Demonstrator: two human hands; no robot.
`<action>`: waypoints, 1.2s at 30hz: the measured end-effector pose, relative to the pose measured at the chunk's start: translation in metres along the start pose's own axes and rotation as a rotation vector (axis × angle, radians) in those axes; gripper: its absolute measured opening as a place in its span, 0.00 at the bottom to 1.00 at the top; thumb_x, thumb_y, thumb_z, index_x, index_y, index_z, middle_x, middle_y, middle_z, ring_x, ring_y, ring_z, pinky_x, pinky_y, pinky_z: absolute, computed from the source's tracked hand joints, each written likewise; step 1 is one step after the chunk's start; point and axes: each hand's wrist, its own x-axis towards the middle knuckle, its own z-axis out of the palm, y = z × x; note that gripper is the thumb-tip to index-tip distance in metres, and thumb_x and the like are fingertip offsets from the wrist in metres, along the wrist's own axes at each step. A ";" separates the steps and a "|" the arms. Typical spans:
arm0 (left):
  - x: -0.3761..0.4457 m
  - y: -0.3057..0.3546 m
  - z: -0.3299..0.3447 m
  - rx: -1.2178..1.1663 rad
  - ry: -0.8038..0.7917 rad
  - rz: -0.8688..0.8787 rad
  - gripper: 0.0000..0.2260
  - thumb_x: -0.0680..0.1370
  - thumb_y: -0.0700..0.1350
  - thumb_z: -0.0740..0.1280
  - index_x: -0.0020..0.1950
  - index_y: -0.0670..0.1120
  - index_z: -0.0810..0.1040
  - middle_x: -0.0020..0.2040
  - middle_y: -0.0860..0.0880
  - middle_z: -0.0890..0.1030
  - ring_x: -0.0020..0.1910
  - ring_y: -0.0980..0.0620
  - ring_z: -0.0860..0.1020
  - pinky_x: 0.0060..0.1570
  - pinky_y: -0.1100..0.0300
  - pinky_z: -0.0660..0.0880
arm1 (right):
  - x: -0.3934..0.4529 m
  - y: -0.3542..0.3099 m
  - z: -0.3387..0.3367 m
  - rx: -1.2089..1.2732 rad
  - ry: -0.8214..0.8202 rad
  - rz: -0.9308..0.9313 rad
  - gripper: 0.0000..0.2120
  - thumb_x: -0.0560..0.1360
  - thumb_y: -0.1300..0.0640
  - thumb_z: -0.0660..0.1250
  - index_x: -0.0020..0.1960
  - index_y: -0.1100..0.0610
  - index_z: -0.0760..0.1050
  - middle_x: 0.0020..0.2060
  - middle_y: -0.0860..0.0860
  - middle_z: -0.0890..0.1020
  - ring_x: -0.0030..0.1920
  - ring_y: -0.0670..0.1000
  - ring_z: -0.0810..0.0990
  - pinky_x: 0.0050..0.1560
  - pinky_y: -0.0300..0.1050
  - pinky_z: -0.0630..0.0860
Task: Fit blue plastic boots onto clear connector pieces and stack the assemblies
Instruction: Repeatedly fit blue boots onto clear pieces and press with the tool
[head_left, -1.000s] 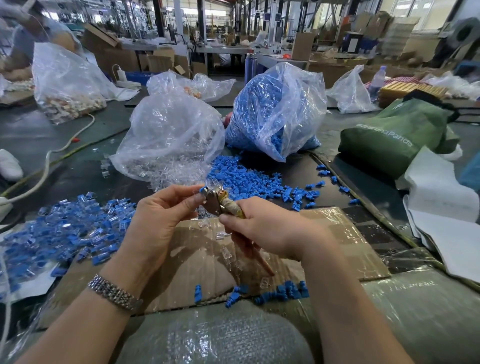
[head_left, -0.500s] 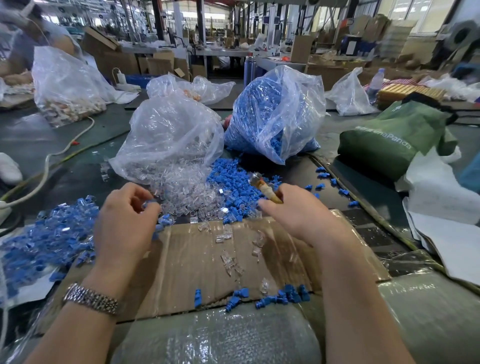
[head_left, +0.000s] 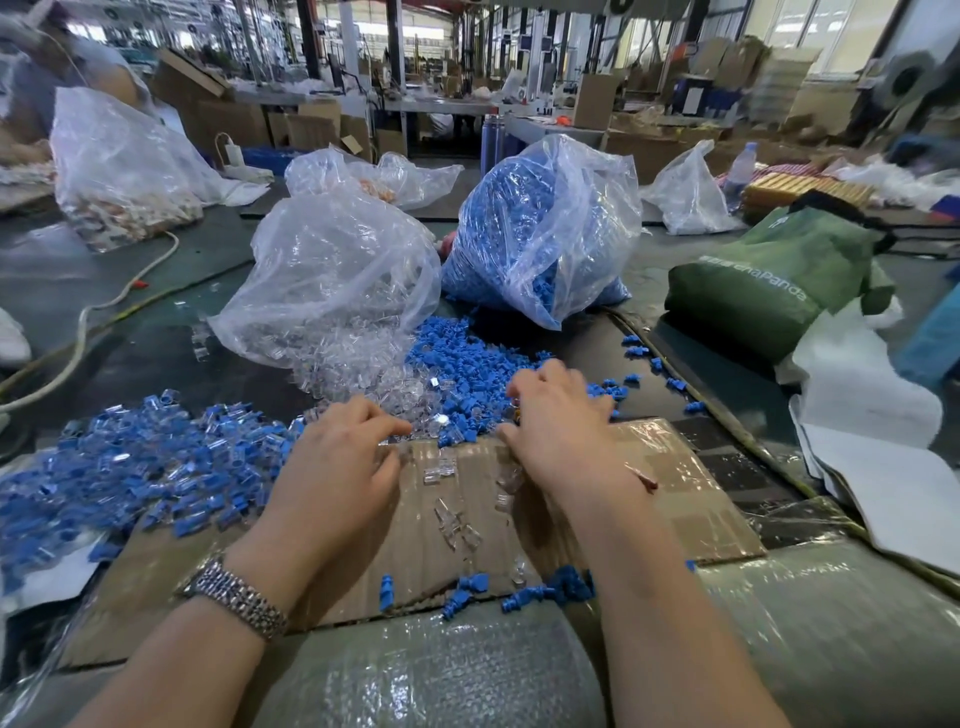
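Fingertips of right hand (head_left: 558, 415) buried among blue boots (head_left: 467, 369), grasp impossible to tell; assembled pile (head_left: 119, 467) cut off at left edge; far background blurred.

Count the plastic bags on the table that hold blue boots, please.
1. The bag of blue boots stands behind the loose blue boots, right of the bag of clear connectors. Bags farther back hold other things; some contents are unclear.
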 end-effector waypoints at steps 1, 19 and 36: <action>0.000 -0.001 0.001 0.008 -0.002 -0.002 0.12 0.82 0.49 0.66 0.65 0.53 0.80 0.52 0.56 0.74 0.53 0.58 0.71 0.58 0.62 0.69 | 0.001 -0.006 0.001 0.010 -0.001 -0.079 0.16 0.81 0.48 0.66 0.67 0.48 0.72 0.64 0.51 0.72 0.68 0.55 0.68 0.67 0.64 0.63; 0.001 0.006 -0.011 -0.256 -0.024 -0.153 0.11 0.77 0.43 0.74 0.58 0.51 0.81 0.46 0.60 0.81 0.43 0.65 0.79 0.41 0.75 0.73 | -0.004 -0.013 0.006 0.434 0.088 -0.169 0.03 0.77 0.58 0.70 0.44 0.53 0.79 0.40 0.47 0.83 0.44 0.50 0.81 0.54 0.54 0.80; 0.000 0.011 -0.027 -1.192 -0.176 -0.463 0.10 0.69 0.42 0.73 0.49 0.46 0.88 0.43 0.41 0.86 0.38 0.49 0.82 0.42 0.59 0.83 | -0.014 -0.016 0.005 0.788 0.056 -0.475 0.08 0.76 0.63 0.73 0.48 0.51 0.83 0.40 0.44 0.84 0.43 0.42 0.81 0.49 0.33 0.76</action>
